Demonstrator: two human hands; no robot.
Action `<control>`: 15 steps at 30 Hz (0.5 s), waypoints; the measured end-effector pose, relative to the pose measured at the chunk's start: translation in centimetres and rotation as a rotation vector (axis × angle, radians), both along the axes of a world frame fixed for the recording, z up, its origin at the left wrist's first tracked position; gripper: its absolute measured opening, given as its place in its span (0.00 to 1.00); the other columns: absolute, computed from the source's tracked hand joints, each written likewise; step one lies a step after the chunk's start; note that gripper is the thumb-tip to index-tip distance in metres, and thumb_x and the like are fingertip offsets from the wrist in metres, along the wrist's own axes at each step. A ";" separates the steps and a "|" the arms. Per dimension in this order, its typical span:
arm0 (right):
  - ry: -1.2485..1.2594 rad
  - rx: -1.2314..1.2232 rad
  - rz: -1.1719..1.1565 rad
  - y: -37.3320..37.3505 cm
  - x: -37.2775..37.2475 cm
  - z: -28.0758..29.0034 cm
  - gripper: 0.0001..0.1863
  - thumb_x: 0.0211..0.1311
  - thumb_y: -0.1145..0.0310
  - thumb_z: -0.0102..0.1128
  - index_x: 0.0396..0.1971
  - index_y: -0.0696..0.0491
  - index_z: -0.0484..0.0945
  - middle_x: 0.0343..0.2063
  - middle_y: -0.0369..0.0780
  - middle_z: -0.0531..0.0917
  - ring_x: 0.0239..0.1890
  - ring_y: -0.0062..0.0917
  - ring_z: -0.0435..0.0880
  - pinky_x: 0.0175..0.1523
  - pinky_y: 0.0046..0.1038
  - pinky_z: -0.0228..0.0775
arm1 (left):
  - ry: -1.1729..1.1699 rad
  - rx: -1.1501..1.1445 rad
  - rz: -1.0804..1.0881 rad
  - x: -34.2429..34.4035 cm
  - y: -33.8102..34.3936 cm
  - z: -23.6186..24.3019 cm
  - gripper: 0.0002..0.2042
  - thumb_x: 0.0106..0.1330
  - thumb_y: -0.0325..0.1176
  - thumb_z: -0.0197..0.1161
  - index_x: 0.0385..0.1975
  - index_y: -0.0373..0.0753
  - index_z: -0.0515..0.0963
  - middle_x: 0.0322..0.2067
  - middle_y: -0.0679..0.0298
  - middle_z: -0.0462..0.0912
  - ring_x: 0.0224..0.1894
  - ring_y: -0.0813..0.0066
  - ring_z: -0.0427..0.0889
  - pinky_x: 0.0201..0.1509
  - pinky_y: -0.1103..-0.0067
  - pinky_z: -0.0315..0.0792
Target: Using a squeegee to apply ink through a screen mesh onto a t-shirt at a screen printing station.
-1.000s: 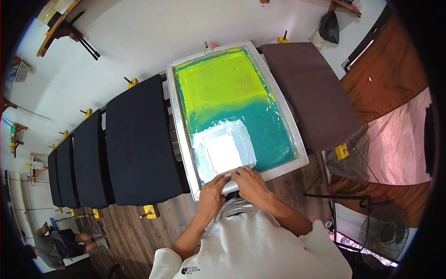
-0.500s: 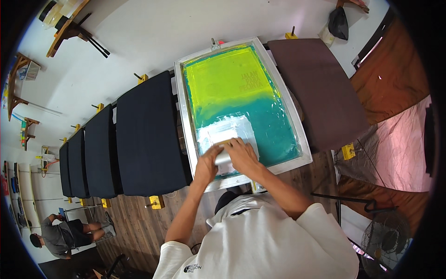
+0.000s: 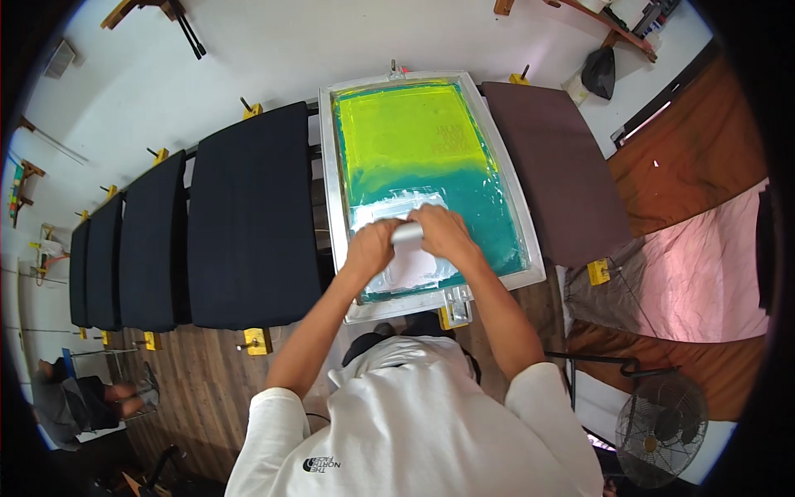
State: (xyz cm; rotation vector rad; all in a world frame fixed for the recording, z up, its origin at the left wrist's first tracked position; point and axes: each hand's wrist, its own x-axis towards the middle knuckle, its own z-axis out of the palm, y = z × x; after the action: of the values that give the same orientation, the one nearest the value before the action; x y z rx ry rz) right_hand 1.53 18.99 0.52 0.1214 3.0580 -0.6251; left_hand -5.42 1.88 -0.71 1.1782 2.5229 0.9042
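Note:
A metal-framed printing screen lies across the row of boards, its mesh yellow-green toward the far end and teal toward me, with a patch of white ink in the near half. My left hand and my right hand are closed on a squeegee with a silver bar, pressed over the white ink. The squeegee's blade is hidden beneath the bar and my fingers. A metal clamp sits at the screen's near edge.
Black-covered boards line the left; a brown board is at the right. Yellow brackets stick out along the row. A wire fan stands at lower right beside hanging fabric. A seated person is at lower left.
Both hands have moved with the squeegee from the screen's near edge farther up over the white patch. The area behind the bar now looks thinly coated and pinkish. The head view has shifted slightly.

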 end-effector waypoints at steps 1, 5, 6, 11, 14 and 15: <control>0.034 -0.022 0.007 0.4 -0.8 -0.5 0.18 0.48 0.80 0.63 0.41 0.51 0.83 0.38 0.45 0.83 0.46 0.45 0.82 0.48 0.44 0.76 | 0.010 0.026 -0.005 -0.7 0.2 -0.1 0.23 0.53 0.17 0.57 0.49 0.43 0.82 0.39 0.49 0.85 0.40 0.48 0.85 0.45 0.62 0.79; 0.057 -0.046 -0.012 -0.7 1.1 -2.4 0.21 0.47 0.83 0.60 0.44 0.50 0.82 0.42 0.45 0.82 0.48 0.44 0.80 0.50 0.43 0.75 | 0.077 0.113 -0.011 1.0 -0.6 -3.1 0.20 0.53 0.16 0.56 0.47 0.37 0.81 0.43 0.47 0.84 0.41 0.45 0.84 0.47 0.61 0.79; 0.092 -0.078 -0.019 -1.7 2.3 -2.2 0.22 0.46 0.84 0.59 0.45 0.51 0.81 0.42 0.45 0.81 0.47 0.44 0.80 0.50 0.43 0.75 | 0.091 0.140 -0.007 1.9 -1.4 -4.1 0.20 0.53 0.16 0.56 0.46 0.36 0.80 0.45 0.46 0.83 0.42 0.44 0.83 0.47 0.60 0.78; 0.084 -0.097 -0.088 -4.8 9.5 -1.4 0.23 0.44 0.86 0.59 0.44 0.56 0.78 0.48 0.43 0.79 0.50 0.43 0.78 0.52 0.43 0.72 | 0.010 0.049 -0.042 8.9 -4.0 -2.4 0.25 0.53 0.18 0.59 0.54 0.37 0.75 0.57 0.46 0.76 0.54 0.47 0.79 0.57 0.62 0.73; 0.064 -0.098 -0.066 -5.6 11.2 0.1 0.22 0.44 0.86 0.59 0.44 0.57 0.78 0.48 0.43 0.79 0.50 0.42 0.78 0.52 0.42 0.72 | 0.034 0.018 -0.047 10.3 -4.6 -1.6 0.27 0.49 0.17 0.63 0.55 0.37 0.75 0.56 0.47 0.77 0.54 0.47 0.79 0.58 0.63 0.73; 0.062 -0.103 -0.056 -5.2 11.1 0.5 0.22 0.44 0.86 0.59 0.44 0.57 0.78 0.48 0.43 0.79 0.50 0.42 0.78 0.52 0.42 0.72 | -0.085 -0.025 -0.057 10.2 -4.5 -0.4 0.27 0.49 0.17 0.64 0.54 0.37 0.76 0.55 0.47 0.78 0.54 0.48 0.80 0.59 0.63 0.73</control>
State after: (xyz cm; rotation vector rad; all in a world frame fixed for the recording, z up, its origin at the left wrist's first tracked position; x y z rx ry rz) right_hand 12.68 13.78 1.00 0.1904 3.0830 -0.8022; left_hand 4.79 -2.66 -1.08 1.1724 2.4143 0.8868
